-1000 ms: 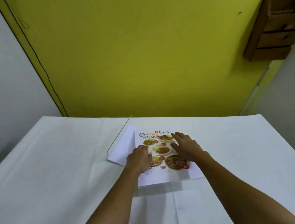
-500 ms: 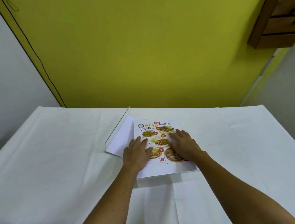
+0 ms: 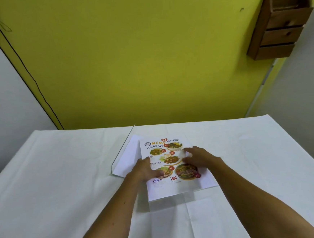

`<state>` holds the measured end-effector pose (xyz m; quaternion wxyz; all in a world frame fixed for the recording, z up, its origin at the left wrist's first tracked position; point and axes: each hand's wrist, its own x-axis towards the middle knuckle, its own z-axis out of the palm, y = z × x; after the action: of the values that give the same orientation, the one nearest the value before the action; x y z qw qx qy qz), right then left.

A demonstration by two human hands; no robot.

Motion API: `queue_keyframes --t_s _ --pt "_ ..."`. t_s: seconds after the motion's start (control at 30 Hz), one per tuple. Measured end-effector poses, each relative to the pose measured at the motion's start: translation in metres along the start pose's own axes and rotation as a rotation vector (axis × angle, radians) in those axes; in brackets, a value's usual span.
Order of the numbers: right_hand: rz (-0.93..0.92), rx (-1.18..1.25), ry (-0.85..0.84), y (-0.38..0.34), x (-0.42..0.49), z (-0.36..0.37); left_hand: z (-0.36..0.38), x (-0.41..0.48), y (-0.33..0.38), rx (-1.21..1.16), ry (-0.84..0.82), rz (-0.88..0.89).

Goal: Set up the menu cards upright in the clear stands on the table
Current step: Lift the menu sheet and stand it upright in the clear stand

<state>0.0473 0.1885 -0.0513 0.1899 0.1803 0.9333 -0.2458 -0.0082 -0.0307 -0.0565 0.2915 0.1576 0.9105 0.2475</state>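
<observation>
A colourful menu card (image 3: 173,188) with food photos lies flat in the middle of the white-clothed table (image 3: 63,182). Under it and to its left a white sheet (image 3: 129,156) sticks out. The thin edge of a clear stand (image 3: 123,144) runs along that sheet's left side. My left hand (image 3: 144,170) is at the card's left edge, thumb on top of the print and fingers hidden. My right hand (image 3: 199,156) rests on the card's right part with fingers spread and bent. The card's near edge casts a shadow on the cloth.
A yellow wall (image 3: 148,63) stands right behind the table's far edge. On the upper right of that wall hangs a small wooden drawer box (image 3: 278,26). White walls close in on both sides. The cloth has fold creases near me.
My left hand has slid left to the card's left edge, and my right hand has shifted right, so the hands are further apart. The card lies in much the same place.
</observation>
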Motion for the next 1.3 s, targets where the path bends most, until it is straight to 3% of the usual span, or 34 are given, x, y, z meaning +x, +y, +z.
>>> queue_keyframes --t_s 0.5,0.67,0.9,1.1,1.3 --pt "0.138 0.251 -0.055 0.007 -0.009 -0.031 -0.032 0.011 0.005 0.134 -0.226 0.088" --pt "0.118 0.261 -0.032 0.016 -0.011 -0.049 -0.036 0.016 0.024 0.224 -0.146 0.107" --pt "0.083 0.252 -0.196 0.028 -0.013 -0.095 -0.039 0.019 0.058 0.227 -0.061 0.080" --pt "-0.035 0.189 -0.064 0.044 -0.008 -0.119 -0.034 0.021 0.088 0.083 0.030 0.105" --pt "-0.229 0.136 0.222 0.069 0.003 -0.140 -0.022 0.035 0.123 0.043 0.285 0.220"
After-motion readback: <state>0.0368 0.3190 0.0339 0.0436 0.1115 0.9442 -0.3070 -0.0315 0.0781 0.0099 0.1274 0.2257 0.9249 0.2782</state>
